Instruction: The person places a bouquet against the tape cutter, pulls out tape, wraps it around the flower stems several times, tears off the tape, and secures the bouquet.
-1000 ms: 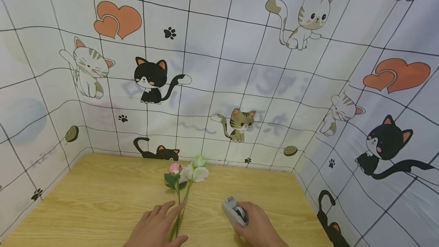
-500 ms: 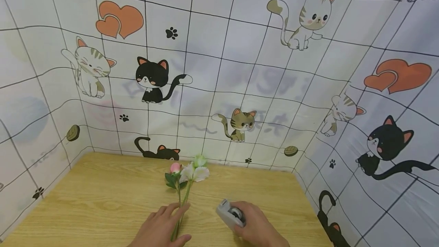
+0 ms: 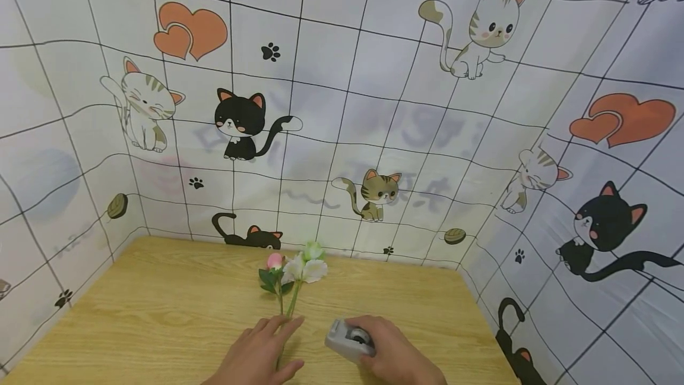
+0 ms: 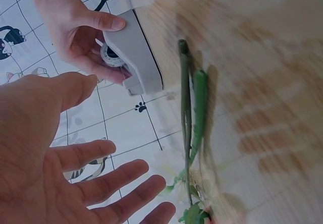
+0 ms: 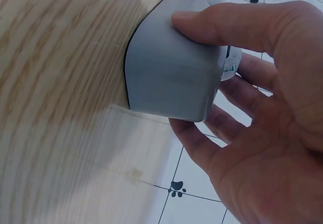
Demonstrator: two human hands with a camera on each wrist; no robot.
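Note:
In the head view my left hand (image 3: 262,349) hovers with spread fingers over the green flower stems (image 4: 186,98) and hides their lower part. The stems lie side by side on the table, outside my fingers in the left wrist view. At their far end are a pink bud (image 3: 275,261) with dark leaves, a white flower (image 3: 314,270) and a pale green bloom (image 3: 313,249). My right hand (image 3: 395,349) grips a grey tape dispenser (image 3: 344,344) by its sides, thumb on one face and fingers round the other. A clear tape roll (image 5: 231,64) sits in it.
The light wood table (image 3: 176,290) meets a cloth wall (image 3: 320,106) printed with cats, hearts and grid lines at the back. Similar printed cloth (image 3: 604,290) stands along the right side and the left.
My right hand has moved left with the tape dispenser, turning it and bringing it closer to the stems. My left hand has shifted slightly right over the stems. The flowers have stayed in place.

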